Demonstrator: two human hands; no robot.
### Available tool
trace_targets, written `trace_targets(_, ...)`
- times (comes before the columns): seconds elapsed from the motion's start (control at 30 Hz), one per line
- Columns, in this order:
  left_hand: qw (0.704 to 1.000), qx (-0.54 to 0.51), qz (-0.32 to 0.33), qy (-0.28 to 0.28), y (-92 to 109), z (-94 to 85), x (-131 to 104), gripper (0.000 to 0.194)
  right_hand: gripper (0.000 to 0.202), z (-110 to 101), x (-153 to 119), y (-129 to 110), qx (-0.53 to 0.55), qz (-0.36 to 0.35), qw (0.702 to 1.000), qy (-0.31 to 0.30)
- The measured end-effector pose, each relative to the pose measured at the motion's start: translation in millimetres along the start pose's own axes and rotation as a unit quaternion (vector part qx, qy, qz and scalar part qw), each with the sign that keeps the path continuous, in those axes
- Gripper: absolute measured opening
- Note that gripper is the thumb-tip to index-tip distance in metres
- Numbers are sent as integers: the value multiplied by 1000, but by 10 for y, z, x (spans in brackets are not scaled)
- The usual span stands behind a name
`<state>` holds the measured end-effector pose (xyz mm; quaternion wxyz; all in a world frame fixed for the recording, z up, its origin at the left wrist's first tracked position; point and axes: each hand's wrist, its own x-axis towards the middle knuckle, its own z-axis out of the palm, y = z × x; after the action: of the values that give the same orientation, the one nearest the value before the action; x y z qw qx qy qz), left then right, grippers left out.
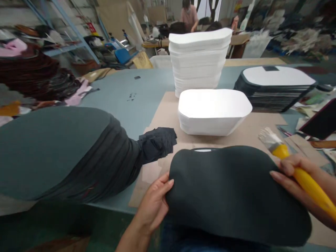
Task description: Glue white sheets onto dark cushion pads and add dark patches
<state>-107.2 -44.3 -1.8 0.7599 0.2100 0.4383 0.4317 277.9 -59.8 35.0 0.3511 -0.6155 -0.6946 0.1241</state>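
Note:
A dark green-grey rounded panel (236,196) is held up at the front edge of the table, tilted toward me. My left hand (156,196) pinches its left edge between thumb and fingers. My right hand (294,175) grips the yellow handle of a brush (309,187), and its thumb and fingers also touch the panel's right edge. The brush's pale bristles (269,138) point up and away from me. A sliver of white shows at the panel's far edge. Just beyond it stands a stack of white rounded sheets (214,112).
A tall stack of dark fabric pieces (65,154) fills the left, with small dark scraps (159,141) beside it. Behind are a taller white stack (198,63) and a dark-edged stack (274,91). A tablet-like screen (320,119) stands right. A person (189,17) works far back.

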Motion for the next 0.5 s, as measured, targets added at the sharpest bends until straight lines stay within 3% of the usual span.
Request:
trace_targets(0.13,994,106,-6,28,-146,65,86,35,19,-20,-387,490,-10,13,1000,-26)
trace_targets(0.23,961,268,11,73,-152,15,183,42,24,79,-525,713,-28,66,997,-31)
trace_targets(0.37,886,450,30,107,-174,-83,320,49,25,295,-626,858,-54,110,991,-55)
trace_targets(0.5,864,486,43,121,-175,-113,362,48,26,405,-658,878,-60,125,989,-45)
